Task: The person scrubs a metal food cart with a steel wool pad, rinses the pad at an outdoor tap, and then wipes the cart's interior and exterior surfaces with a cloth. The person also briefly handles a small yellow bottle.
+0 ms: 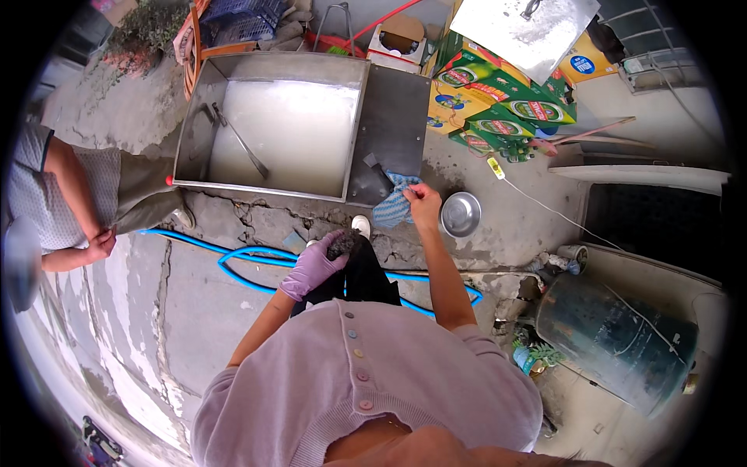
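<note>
In a thin lilac glove, my left hand (315,265) grips a dark, wiry scouring pad (343,244) in front of my legs. My bare right hand (425,205) pinches a blue-and-white striped cloth (394,201) by its edge. That cloth hangs at the near corner of a dark metal side shelf (390,122), partly over the edge. Left of the shelf stands a rectangular metal tank (271,191) holding cloudy whitish liquid (286,134). A long-handled metal tool (248,149) leans inside it, its lower end in the liquid. A round metal bowl (461,215) sits on the ground right of my right hand.
Another person (76,192) stands at the left, hands together. A blue hose (257,254) loops over cracked concrete around my feet. Stacked beer cartons (496,99), a power strip (495,168) with a white cord, and a large dark drum (613,338) are on the right.
</note>
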`<state>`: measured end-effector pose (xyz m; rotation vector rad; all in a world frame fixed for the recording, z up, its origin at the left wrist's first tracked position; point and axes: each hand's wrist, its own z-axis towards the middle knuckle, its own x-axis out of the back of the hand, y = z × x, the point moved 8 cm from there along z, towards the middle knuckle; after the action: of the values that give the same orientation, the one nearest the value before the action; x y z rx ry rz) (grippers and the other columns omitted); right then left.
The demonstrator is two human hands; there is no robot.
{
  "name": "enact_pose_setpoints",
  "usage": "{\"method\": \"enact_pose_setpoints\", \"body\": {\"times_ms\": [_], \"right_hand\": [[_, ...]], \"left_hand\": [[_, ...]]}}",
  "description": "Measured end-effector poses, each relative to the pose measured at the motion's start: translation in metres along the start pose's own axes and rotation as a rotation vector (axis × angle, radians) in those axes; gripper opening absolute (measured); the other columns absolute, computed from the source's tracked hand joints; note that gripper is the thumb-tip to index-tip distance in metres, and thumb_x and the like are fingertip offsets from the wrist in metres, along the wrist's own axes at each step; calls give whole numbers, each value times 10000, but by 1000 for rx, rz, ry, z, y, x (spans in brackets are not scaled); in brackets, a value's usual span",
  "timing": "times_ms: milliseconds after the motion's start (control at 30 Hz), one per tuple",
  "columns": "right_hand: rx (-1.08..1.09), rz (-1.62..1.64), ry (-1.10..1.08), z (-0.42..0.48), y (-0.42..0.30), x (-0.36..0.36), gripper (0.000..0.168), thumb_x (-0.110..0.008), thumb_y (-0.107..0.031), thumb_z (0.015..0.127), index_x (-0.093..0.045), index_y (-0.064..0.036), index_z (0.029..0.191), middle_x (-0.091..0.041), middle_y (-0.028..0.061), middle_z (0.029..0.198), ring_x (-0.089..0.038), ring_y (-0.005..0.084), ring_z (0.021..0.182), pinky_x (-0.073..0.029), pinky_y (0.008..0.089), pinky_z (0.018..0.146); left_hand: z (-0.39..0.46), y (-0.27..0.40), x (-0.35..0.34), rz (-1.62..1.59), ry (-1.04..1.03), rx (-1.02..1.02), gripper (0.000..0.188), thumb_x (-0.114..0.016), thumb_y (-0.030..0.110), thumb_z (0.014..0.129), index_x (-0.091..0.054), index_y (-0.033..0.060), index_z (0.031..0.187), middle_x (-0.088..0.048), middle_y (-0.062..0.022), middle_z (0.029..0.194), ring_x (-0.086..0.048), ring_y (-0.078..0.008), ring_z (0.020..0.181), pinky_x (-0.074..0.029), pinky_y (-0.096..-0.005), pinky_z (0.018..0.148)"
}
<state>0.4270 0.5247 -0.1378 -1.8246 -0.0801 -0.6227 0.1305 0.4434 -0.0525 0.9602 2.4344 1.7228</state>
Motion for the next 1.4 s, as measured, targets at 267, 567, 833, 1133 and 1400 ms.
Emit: {"method": "enact_pose_setpoints", "body": {"times_ms": [267, 567, 833, 1133, 1400], "right_hand": [[-59, 334, 286, 15, 34, 92, 184, -648, -86, 886, -661, 31, 1028, -674, 37, 891, -595, 104, 776, -482, 253, 701], [69, 250, 25, -26, -5, 25, 230, -666, -114, 878, -662, -27, 1091, -663, 28, 917, -581, 96, 765, -471, 239, 689], [195, -174, 193, 17, -12, 19, 198, -727, -79, 779, -706, -35, 971, -642, 113, 791, -569, 193, 638, -465, 299, 608], [442, -347, 44, -10, -26, 15, 299, -623, -21, 850, -649, -36, 1148, -502, 127, 903, -555, 275, 761, -465, 324, 663], [320, -471, -69, -87, -12, -10, 326, -559, 12, 826, -644, -50, 1134, -505, 160, 905, -570, 342, 815, -472, 414, 690]], "left_hand": [[11, 22, 2, 32, 1, -55, 567, -677, 264, 794, -506, 71, 1299, -663, -223, 1003, -643, -371, 954, -514, -406, 830], [13, 16, -2, 21, 7, -48, 545, -678, 246, 794, -524, 54, 1281, -662, -226, 1006, -645, -355, 963, -513, -390, 830], [17, 27, -1, 68, -4, 0, 541, -682, 251, 789, -534, 45, 1267, -662, -224, 1008, -643, -359, 958, -510, -399, 827], [45, 39, -18, 183, -65, -113, 529, -672, 305, 797, -550, 73, 1256, -661, -232, 950, -633, -395, 907, -513, -434, 790], [75, 59, -38, 340, -195, -29, 607, -672, 348, 784, -500, 98, 1309, -659, -235, 955, -640, -383, 909, -513, -436, 794]]}}
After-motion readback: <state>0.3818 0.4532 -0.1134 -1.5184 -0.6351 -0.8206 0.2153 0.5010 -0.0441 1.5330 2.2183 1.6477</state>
